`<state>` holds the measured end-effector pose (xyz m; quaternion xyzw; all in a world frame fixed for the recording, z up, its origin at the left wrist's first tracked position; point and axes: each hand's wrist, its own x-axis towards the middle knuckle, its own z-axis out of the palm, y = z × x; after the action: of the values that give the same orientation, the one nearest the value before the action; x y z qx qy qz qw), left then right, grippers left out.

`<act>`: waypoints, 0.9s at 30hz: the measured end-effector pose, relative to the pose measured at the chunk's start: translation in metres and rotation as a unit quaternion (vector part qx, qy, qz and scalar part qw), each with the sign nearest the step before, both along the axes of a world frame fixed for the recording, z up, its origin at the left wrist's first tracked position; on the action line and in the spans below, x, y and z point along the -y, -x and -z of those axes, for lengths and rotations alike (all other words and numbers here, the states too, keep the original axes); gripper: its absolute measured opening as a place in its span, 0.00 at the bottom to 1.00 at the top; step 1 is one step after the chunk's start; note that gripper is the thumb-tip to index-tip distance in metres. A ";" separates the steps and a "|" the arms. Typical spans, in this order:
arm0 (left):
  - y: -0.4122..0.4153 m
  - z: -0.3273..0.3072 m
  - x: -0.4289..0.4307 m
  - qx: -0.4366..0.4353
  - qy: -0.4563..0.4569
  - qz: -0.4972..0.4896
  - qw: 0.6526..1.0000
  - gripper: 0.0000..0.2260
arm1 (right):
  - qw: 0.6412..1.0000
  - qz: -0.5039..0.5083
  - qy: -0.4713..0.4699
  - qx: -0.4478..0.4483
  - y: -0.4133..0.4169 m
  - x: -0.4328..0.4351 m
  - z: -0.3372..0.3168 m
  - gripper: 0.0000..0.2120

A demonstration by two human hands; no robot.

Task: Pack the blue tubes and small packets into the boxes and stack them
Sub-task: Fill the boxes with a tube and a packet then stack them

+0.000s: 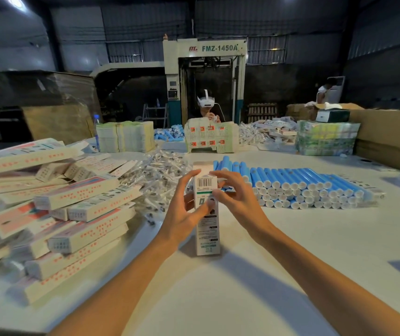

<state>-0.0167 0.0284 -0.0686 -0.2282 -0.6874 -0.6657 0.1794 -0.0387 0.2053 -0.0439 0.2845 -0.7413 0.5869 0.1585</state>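
Note:
A long white box point(206, 229) with a barcode stands on end on the white table point(242, 287), its top flap raised. My left hand point(184, 212) grips its left side, thumb across the front. My right hand point(235, 197) holds the right side near the top, thumb on the front face. Behind it lies a stacked row of blue tubes point(303, 187) with white caps. A heap of small clear packets point(155, 180) spreads to the left of the box. Closed boxes point(56, 209) are piled at the left.
Across the table a person point(206, 105) in a white headset works behind flat cartons point(211, 137). More flat carton stacks point(126, 137) and wrapped bundles point(327, 138) stand at the far edge. A large cardboard box point(393, 139) is at the right.

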 end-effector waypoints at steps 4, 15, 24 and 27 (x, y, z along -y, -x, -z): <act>0.002 0.000 0.000 -0.003 0.017 -0.002 1.000 0.30 | 0.998 -0.054 0.023 0.039 -0.001 -0.002 -0.003 0.14; 0.002 -0.003 0.000 -0.032 0.069 -0.009 0.997 0.28 | 0.999 -0.047 0.009 0.020 0.010 -0.008 -0.037 0.10; 0.003 -0.002 0.002 -0.027 0.069 -0.008 0.997 0.29 | 0.979 -0.009 -0.149 -0.138 0.023 -0.004 -0.058 0.06; 0.004 -0.001 0.003 -0.025 0.063 -0.003 0.998 0.29 | 0.986 -0.048 -0.130 -0.091 0.024 -0.008 -0.056 0.03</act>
<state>-0.0207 0.0254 -0.0674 -0.2533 -0.7239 -0.6149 0.1837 -0.0626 0.2129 0.0125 0.3900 -0.7792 0.4642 0.1591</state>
